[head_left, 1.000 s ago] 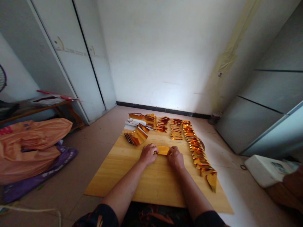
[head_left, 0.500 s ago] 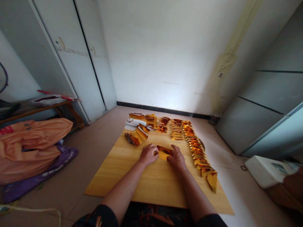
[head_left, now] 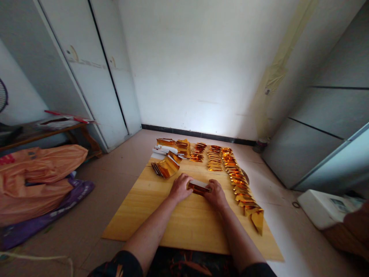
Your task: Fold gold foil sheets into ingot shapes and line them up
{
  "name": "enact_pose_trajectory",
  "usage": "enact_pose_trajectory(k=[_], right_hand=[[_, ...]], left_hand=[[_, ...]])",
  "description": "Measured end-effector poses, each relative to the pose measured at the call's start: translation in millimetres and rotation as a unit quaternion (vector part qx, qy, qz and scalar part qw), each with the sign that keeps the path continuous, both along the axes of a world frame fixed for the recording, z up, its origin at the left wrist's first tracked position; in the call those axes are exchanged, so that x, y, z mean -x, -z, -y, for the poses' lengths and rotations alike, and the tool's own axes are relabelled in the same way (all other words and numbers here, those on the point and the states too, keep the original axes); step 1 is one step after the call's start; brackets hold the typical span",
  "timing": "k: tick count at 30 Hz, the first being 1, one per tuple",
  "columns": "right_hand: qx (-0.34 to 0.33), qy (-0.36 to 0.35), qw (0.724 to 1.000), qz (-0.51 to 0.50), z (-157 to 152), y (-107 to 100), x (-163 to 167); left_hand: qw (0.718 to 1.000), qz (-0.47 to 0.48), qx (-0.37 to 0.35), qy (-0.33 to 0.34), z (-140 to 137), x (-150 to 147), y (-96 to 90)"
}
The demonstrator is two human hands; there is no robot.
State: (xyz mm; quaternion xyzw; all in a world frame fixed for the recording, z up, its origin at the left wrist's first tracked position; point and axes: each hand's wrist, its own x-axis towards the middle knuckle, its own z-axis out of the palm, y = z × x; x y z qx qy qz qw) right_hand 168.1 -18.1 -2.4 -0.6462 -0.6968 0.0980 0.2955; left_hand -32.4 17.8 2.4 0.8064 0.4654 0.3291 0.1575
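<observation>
A small sheet of gold foil paper (head_left: 199,187) is between my hands at the middle of the wooden board. Its pale underside shows along the far part, and shiny gold faces me. My left hand (head_left: 181,188) has its fingers curled around the left end. At the right end, my right hand (head_left: 216,194) pinches the paper between thumb and fingers. Loose gold sheets (head_left: 166,166) lie curled beyond my left hand. A long row of folded gold foil pieces (head_left: 240,184) runs down the board's right side.
The wooden board (head_left: 138,219) rests low over a tiled floor. Shorter rows of folded foil (head_left: 215,158) and a white bundle (head_left: 165,149) sit at its far end. Orange cloth (head_left: 43,173) lies left, a white box (head_left: 321,207) right.
The foil sheet has been folded or turned up between my hands, so its pale side now shows at the far part. Both hands stay in nearly the same place.
</observation>
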Motion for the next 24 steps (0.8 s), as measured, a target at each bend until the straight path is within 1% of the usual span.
enact_pose_trajectory(k=[2, 9, 17, 20, 24], right_hand=[[-0.002, -0.008, 1.000, 0.007, 1, 0, -1], [-0.005, -0.026, 0.999, 0.029, 8, -3, 0], [0.021, -0.052, 0.991, 0.120, 26, -19, 6], [0.018, -0.066, 0.987, 0.142, 33, -22, 7], [0.008, -0.083, 0.986, 0.142, 39, -20, 3]], left_hand=[[1.000, -0.001, -0.005, 0.015, -1, 1, 1.2], [0.999, 0.000, -0.002, 0.032, -3, 4, 4.4], [0.997, -0.045, -0.011, 0.064, -3, 11, 5.2], [0.994, -0.059, -0.022, 0.088, -1, 15, 4.0], [0.991, -0.074, -0.021, 0.106, 3, 21, -1.8]])
